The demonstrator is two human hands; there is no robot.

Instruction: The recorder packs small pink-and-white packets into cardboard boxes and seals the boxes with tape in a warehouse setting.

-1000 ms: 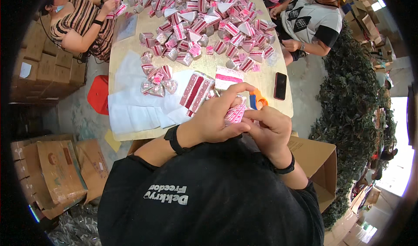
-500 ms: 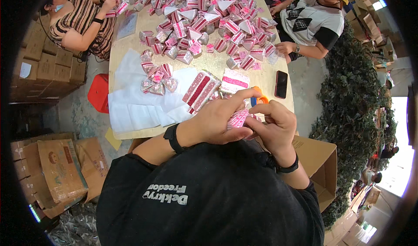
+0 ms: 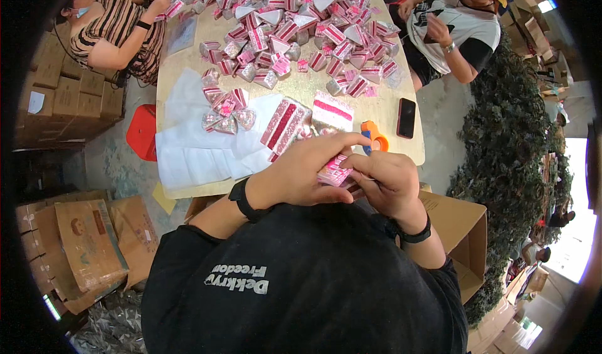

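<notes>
Just above the table's near edge, my left hand (image 3: 291, 169) is closed around a small stack of pink printed tags (image 3: 333, 171). My right hand (image 3: 390, 179) pinches at the right side of these tags with thumb and forefinger. A thin pale strand seems to show by the right fingertips, too fine to name. Beyond my hands lie two larger cake-slice ornaments, one a tilted glittery pink-and-red slice (image 3: 286, 128), the other a white-topped slice (image 3: 333, 113). Beside my right hand sits an orange ring-shaped tool (image 3: 379, 141) with a blue part.
A big heap of wrapped cake-slice ornaments (image 3: 288, 31) covers the far table. A smaller cluster (image 3: 227, 110) rests on white sheets (image 3: 188, 147) at left. A phone (image 3: 406, 118) lies right. Co-workers stand at both sides; an open carton (image 3: 461, 228) is near my right elbow.
Both hands have shifted slightly left, and the tags have turned in my fingers. More of the orange tool shows. The co-worker at right has lifted a hand off the table.
</notes>
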